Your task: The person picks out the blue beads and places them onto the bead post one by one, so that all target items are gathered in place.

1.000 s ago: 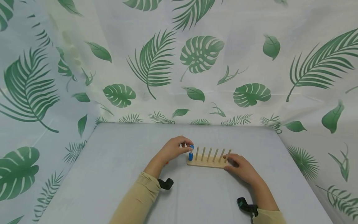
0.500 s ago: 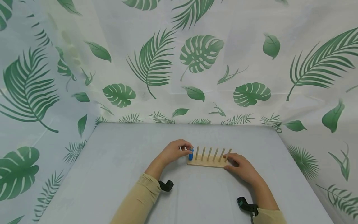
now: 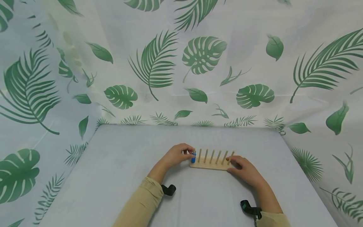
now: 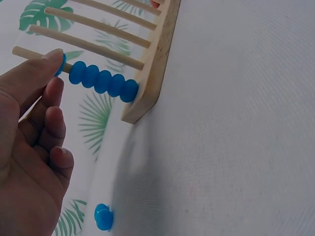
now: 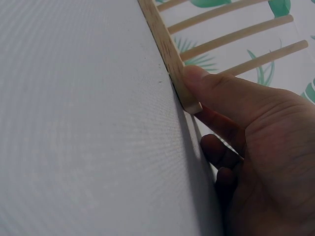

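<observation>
A wooden peg board (image 3: 211, 167) with a row of upright pegs stands on the table. Its leftmost peg carries a stack of several blue beads (image 4: 102, 81). My left hand (image 3: 177, 155) pinches another blue bead (image 4: 61, 65) between thumb and finger. That bead is threaded on the same peg, with a small gap above the stack in the left wrist view. At the opposite end, my right hand (image 3: 246, 171) grips the base, the thumb on its near side and fingers partly hidden behind it.
Loose blue beads (image 4: 103, 217) lie on the table near the left hand, hidden from the head view. The white table (image 3: 198, 201) meets a leaf-patterned curtain (image 3: 181, 63) at the back. Each wrist wears a black camera mount (image 3: 169, 190).
My left hand has moved down with the blue bead, from the peg's top toward the stack. An orange-red spot beside the left wrist is no longer visible. The right hand stays in place.
</observation>
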Available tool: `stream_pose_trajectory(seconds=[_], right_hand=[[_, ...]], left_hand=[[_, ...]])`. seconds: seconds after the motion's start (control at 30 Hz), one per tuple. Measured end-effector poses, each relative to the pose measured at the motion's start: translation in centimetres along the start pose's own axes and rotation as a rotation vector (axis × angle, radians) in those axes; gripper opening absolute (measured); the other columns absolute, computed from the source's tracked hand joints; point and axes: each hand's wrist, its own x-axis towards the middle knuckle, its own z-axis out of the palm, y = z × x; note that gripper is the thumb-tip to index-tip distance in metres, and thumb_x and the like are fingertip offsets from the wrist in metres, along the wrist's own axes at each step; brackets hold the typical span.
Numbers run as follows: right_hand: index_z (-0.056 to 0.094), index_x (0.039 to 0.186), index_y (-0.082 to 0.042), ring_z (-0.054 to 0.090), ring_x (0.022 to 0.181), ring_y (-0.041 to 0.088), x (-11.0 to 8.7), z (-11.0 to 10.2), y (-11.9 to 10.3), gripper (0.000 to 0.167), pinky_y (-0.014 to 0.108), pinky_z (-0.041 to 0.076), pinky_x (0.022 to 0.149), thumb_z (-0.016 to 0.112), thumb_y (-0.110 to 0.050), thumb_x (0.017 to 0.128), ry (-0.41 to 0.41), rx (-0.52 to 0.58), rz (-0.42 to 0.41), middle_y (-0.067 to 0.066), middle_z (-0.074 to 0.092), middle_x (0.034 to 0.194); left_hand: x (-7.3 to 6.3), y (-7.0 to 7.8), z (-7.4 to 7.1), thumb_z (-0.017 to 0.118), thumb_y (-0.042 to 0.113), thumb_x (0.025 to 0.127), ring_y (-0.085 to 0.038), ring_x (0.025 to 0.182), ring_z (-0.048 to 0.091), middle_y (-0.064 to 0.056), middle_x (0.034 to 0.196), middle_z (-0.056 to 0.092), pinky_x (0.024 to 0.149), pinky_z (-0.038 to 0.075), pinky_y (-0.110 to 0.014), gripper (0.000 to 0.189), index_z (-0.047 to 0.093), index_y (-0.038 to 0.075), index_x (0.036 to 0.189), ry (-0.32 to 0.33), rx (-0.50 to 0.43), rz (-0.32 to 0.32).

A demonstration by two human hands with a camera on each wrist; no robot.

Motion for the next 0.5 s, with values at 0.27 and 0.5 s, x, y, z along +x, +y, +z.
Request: stream_pose_trajectory(seconds=[0.27,0.5], right_hand=[[0.065,0.125,-0.017,0.055,0.124,0.033,0.01,0.05,-0.04,0.042,0.053,0.045,0.098,0.074,-0.034,0.088,0.004,0.002,-0.012,0.01,0.06,0.134],[0.065,0.125,-0.018,0.054,0.125,0.035,-0.02,0.04,-0.14,0.042,0.055,0.044,0.099,0.074,-0.035,0.088,0.001,0.006,-0.005,0.011,0.06,0.135]], left_hand=[[-0.27,0.2,0.11,0.072,0.034,0.091,-0.009,0.089,0.053,0.008,0.101,0.063,0.071,0.045,-0.025,0.028,0.069,0.022,0.116,-0.001,-0.01,-0.016],[-0.29,-0.05,0.08,0.071,0.033,0.092,-0.008,0.088,0.053,0.009,0.101,0.062,0.071,0.045,-0.025,0.026,0.069,0.023,0.116,-0.006,-0.004,0.003]])
